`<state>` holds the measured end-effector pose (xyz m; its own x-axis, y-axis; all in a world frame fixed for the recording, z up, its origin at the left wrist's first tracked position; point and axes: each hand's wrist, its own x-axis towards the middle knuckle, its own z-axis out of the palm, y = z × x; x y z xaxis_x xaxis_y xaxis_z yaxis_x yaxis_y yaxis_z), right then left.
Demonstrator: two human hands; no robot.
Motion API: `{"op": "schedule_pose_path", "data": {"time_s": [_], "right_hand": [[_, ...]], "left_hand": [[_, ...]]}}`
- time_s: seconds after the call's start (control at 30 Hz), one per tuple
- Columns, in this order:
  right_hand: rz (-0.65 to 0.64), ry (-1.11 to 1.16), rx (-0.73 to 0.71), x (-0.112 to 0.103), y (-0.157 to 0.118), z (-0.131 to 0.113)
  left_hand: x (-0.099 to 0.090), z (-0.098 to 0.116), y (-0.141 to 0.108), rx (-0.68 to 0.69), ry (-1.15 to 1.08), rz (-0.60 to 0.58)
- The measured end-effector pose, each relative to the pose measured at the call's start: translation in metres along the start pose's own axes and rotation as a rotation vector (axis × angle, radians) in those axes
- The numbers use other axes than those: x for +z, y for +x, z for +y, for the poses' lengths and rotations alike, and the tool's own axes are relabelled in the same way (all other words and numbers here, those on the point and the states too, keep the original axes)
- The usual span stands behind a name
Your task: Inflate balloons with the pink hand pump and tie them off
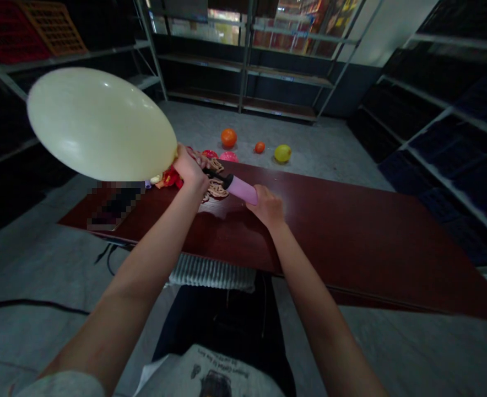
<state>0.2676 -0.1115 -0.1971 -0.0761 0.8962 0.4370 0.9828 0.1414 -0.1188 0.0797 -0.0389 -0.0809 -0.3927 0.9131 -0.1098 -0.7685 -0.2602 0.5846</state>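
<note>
A large pale yellow balloon [98, 124] is inflated and reaches out to the left above the table. My left hand [189, 166] is closed around its neck, where the balloon meets the black end of a hand pump. The pump [242, 189] has a pink-purple barrel, and its far end sits in the closed fingers of my right hand [268, 207]. Both hands are above the dark red table [342, 231]. What lies inside my left fist is hidden. Behind and under that hand are beige uninflated balloons [216, 189] and red uninflated balloons [171, 178].
A blurred-out flat dark object [117, 205] lies on the table's left end. On the floor beyond are an orange balloon [228, 138], a smaller orange one [259, 147] and a yellow-green one [282, 154]. Metal shelves [285, 74] line the room. A black cable [32, 302] crosses the floor.
</note>
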Motion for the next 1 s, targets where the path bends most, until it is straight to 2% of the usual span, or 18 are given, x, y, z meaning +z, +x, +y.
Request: {"op": "schedule_pose_path", "data": {"time_s": [0.1,0.27,0.37,0.47,0.6,0.77,0.9,1.0], "right_hand": [[-0.018,-0.04,-0.053,0.001,0.0,-0.001],[-0.034,-0.05,-0.087,0.001,0.0,-0.003],[-0.045,-0.049,-0.093,-0.003,0.0,-0.005],[-0.055,-0.03,-0.097,-0.006,-0.001,-0.005],[-0.039,0.065,-0.063,-0.008,0.0,-0.004],[0.037,0.205,0.081,-0.002,0.002,0.001],[0.087,0.3,0.22,0.003,0.004,0.011],[0.105,0.375,0.304,0.004,0.005,0.015]], "left_hand": [[-0.013,0.032,0.01,0.055,-0.037,0.083],[-0.03,0.076,0.019,0.074,-0.044,0.142],[-0.034,0.087,0.021,0.088,-0.041,0.131],[-0.03,0.09,0.021,0.09,-0.033,0.106],[-0.008,0.089,0.019,0.109,-0.015,0.036],[0.043,0.076,0.023,0.098,0.037,-0.222],[0.087,0.046,0.022,0.055,0.094,-0.285],[0.108,0.013,0.01,0.031,0.155,-0.33]]}}
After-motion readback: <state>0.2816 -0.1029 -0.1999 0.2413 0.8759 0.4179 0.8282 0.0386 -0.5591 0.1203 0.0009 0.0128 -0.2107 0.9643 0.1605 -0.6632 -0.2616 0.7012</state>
